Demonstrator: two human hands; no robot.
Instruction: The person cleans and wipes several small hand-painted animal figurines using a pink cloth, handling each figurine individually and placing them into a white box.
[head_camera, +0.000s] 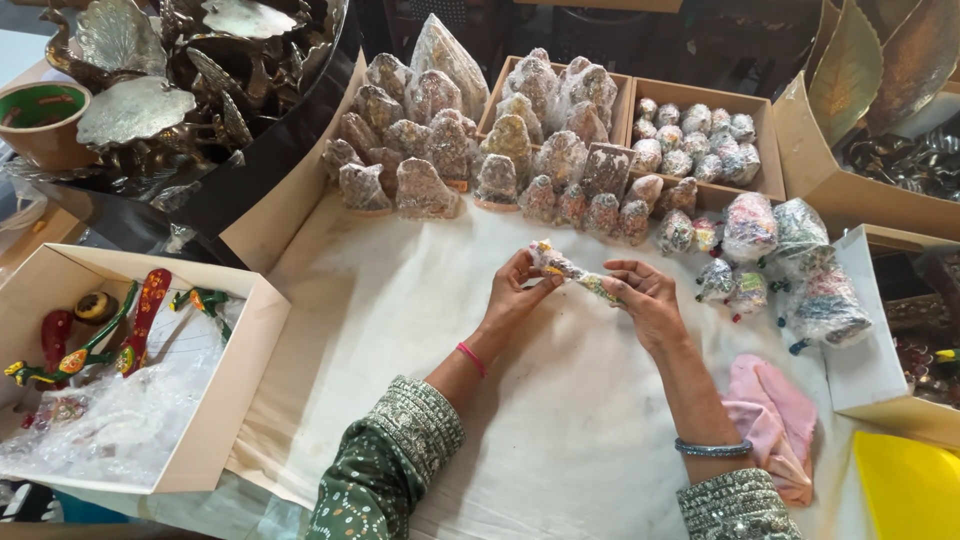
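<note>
Both hands work over the middle of the cloth-covered table (560, 420). The left hand (515, 285) pinches 1 end of a small figurine wrapped in bubble wrap (572, 272) between thumb and fingertips. The right hand (645, 295) grasps the other end, fingers curled around the wrap. The piece is held clear of the cloth, not resting on it.

Toward the far edge stand rows of wrapped figurines (480, 150), some in cardboard trays (700, 95). More wrapped bundles (790, 260) lie near the right edge, and a pink cloth (775, 410) lies beside the right forearm. At the left edge an open white box (235, 380) holds painted pieces on bubble wrap.

Risks, as judged:
1. The wrap is slick; a loosened pinch could let the piece drop onto the cloth.
2. Twisting both ends in opposite directions could snap a thin painted part inside.
3. An elbow swung wide could knock the near rows over.
</note>
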